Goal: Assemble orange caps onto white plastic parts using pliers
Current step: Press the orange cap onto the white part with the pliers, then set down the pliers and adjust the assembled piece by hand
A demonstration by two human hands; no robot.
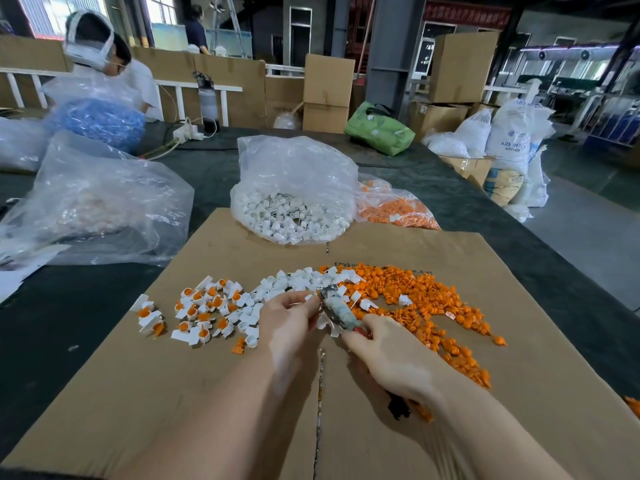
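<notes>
Step in hand: pressing an orange cap into a white part, judging by the pliers' head meeting the left fingertips.
Left hand: fingers curled, pinching a small white plastic part up against the pliers' nose; whether a cap already sits in it cannot be told.
Right hand: wrapped round the handles of the pliers, the tool clenched and angled up and left.
Loose stock: white parts heaped just beyond the hands, orange caps spread to the right, all on the cardboard sheet.
Finished pieces: lying to the left, well apart from the loose stock.
Doing it well: the cap should probably sit square in the socket before squeezing; a steady, modest squeeze seems wise, since thin plastic may crack.
Risk: fingertips lie very near the jaws.
</notes>
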